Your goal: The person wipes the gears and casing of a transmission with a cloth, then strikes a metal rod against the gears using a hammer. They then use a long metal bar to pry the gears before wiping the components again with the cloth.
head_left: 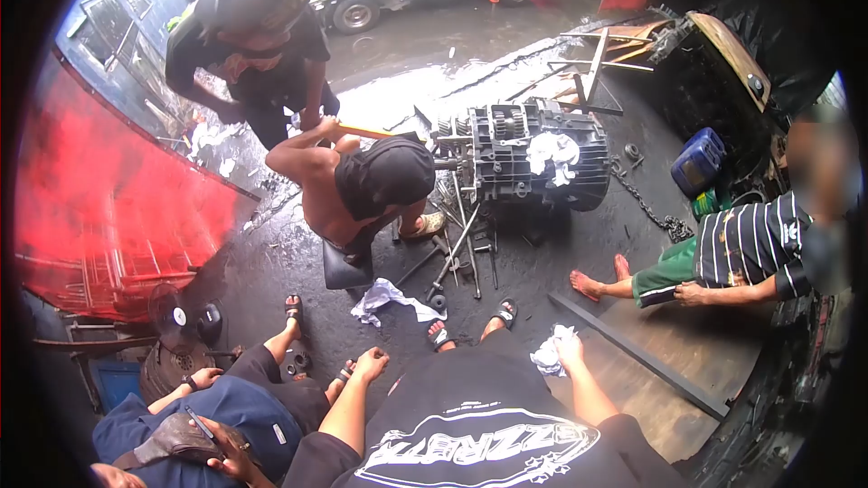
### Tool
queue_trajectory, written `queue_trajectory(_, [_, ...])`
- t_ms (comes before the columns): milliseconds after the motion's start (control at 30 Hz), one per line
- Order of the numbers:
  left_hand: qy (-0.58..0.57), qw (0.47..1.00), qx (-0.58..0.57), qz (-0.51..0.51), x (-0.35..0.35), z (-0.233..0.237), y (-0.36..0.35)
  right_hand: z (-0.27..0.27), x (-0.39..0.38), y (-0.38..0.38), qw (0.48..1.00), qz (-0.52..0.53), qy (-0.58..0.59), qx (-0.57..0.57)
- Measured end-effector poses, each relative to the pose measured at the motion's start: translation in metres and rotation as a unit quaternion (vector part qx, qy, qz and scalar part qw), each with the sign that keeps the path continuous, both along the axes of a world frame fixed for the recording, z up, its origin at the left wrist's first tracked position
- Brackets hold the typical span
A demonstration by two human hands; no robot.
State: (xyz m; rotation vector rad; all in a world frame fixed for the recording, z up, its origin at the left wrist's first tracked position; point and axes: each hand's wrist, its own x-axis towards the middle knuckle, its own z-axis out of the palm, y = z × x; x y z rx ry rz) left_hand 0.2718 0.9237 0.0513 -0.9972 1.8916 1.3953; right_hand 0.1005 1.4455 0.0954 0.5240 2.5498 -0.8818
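Note:
My right hand (570,351) is closed on a crumpled white rag (548,360), out to the right of my black shirt. My left hand (371,365) is held in front of my body with its fingers curled; whatever may be inside them is hidden. Ahead of me a large metal gearbox (586,167) lies on the dark floor, its gears showing through openings in the casing. Another white rag (553,155) rests on top of it. Neither of my hands touches the gearbox.
A person (321,190) sits by the gearbox, gripping a yellow handle (362,130); another person (253,45) stands behind. Steel bars (466,239) and a white cloth (391,301) lie on the floor. People sit at left and right. A blue jug (698,163) stands right.

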Motion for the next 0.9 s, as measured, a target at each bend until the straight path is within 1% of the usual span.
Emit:
queue_trajectory(67, [-0.001, 1.000, 0.014, 0.001, 0.002, 0.000, 0.000, -0.008, -0.002, 0.002, 0.999, 0.034, 0.007, 0.021])
queue_trajectory(167, [0.001, 1.000, 0.012, 0.002, 0.002, 0.001, 0.005, -0.015, -0.005, 0.002, 0.999, 0.047, -0.003, 0.024])
queue_trajectory(267, [-0.019, 0.999, -0.009, -0.030, -0.008, 0.019, 0.008, -0.052, 0.004, 0.014, 0.998, -0.014, 0.016, -0.054])
queue_trajectory(300, [-0.025, 0.999, -0.015, -0.039, -0.013, 0.026, 0.008, -0.046, 0.004, 0.010, 0.998, -0.015, 0.009, -0.052])
queue_trajectory(367, [-0.020, 0.999, -0.017, -0.028, -0.018, 0.036, 0.010, -0.027, 0.004, 0.000, 0.999, -0.016, -0.003, -0.048])
queue_trajectory(400, [-0.018, 0.999, -0.018, -0.022, -0.019, 0.037, 0.009, -0.030, 0.004, 0.000, 0.999, -0.024, -0.003, -0.046])
queue_trajectory(467, [-0.010, 0.999, -0.020, -0.027, -0.014, 0.027, 0.009, -0.039, 0.010, 0.004, 0.998, -0.043, 0.001, -0.045])
queue_trajectory(567, [-0.005, 0.999, -0.027, -0.025, -0.006, 0.015, 0.008, -0.037, 0.015, 0.004, 0.992, -0.073, -0.008, -0.106])
queue_trajectory(667, [-0.008, 0.999, -0.037, -0.030, -0.006, 0.024, 0.015, -0.069, 0.020, 0.021, 0.998, -0.040, 0.013, -0.054])
queue_trajectory(700, [-0.010, 0.999, -0.041, -0.033, -0.006, 0.029, 0.017, -0.064, 0.020, 0.020, 0.997, -0.048, 0.006, -0.062])
queue_trajectory(767, [-0.002, 0.999, -0.020, -0.029, 0.000, 0.016, 0.014, -0.047, 0.019, 0.014, 0.995, -0.062, -0.010, -0.080])
queue_trajectory(867, [0.001, 0.999, -0.007, -0.032, 0.011, 0.002, 0.012, -0.059, 0.022, 0.020, 0.995, -0.068, 0.010, -0.067])
queue_trajectory(900, [-0.001, 0.999, -0.006, -0.035, 0.013, -0.002, 0.013, -0.045, 0.022, 0.016, 0.996, -0.061, 0.001, -0.070])
